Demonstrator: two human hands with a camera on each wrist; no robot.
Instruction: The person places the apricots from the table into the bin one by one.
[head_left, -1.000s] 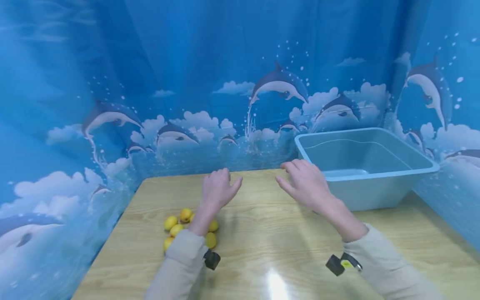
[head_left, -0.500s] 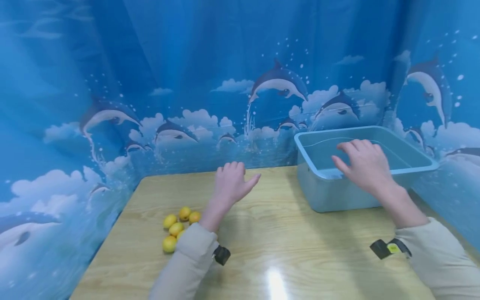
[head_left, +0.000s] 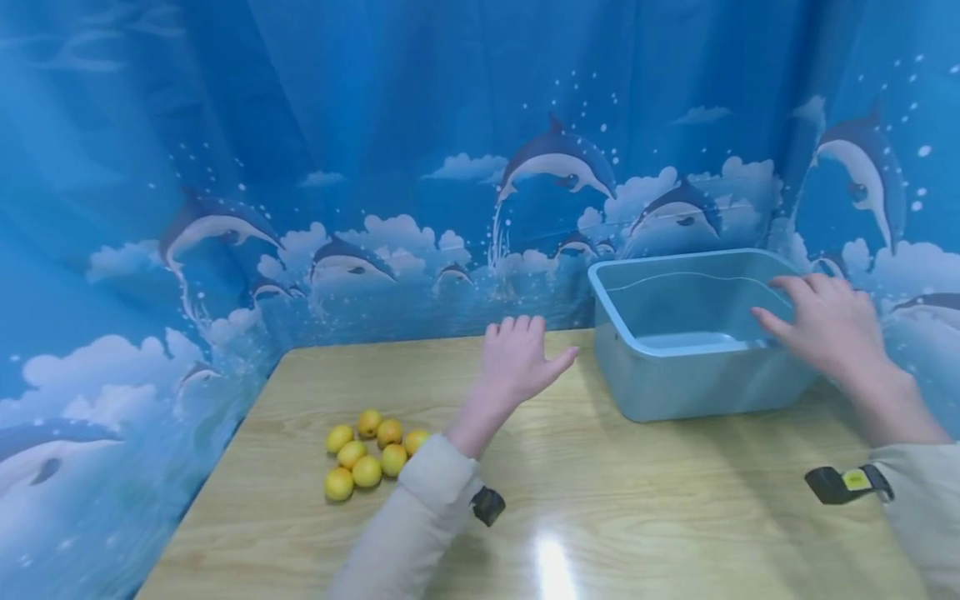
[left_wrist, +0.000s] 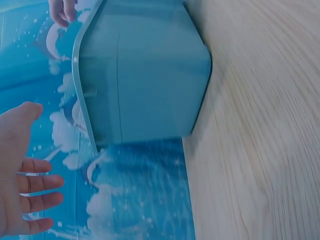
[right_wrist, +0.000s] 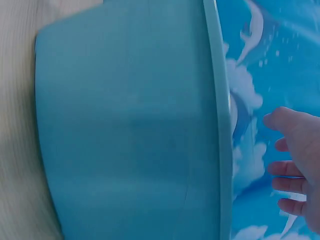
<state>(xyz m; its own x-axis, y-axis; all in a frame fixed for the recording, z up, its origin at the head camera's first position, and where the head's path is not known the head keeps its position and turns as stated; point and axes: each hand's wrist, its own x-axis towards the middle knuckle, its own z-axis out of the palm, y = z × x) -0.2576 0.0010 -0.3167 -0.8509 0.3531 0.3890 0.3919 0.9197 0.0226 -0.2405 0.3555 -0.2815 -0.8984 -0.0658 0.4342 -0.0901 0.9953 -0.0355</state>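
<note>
A light blue plastic tub [head_left: 697, 383] stands at the back right of the wooden table, its open top facing up. My right hand [head_left: 832, 321] is over the tub's right end in the head view, fingers relaxed and holding nothing. In the right wrist view that hand [right_wrist: 300, 160] shows beside the tub's rim [right_wrist: 222, 100], apart from it. My left hand [head_left: 517, 358] hangs above the table left of the tub, fingers spread and thumb out. The left wrist view shows the left hand [left_wrist: 25, 185] with nothing in it, facing the tub's side [left_wrist: 150, 75].
Several yellow-orange round fruits [head_left: 367, 472] lie grouped on the left part of the table [head_left: 600, 517], partly near my left sleeve [head_left: 420, 517]. A blue dolphin-print curtain [head_left: 420, 125] hangs behind and along both sides.
My right hand has moved far right, from the tub's left side across to its right end. My left hand has moved right, uncovering more of the fruits. The tub stays in place.
</note>
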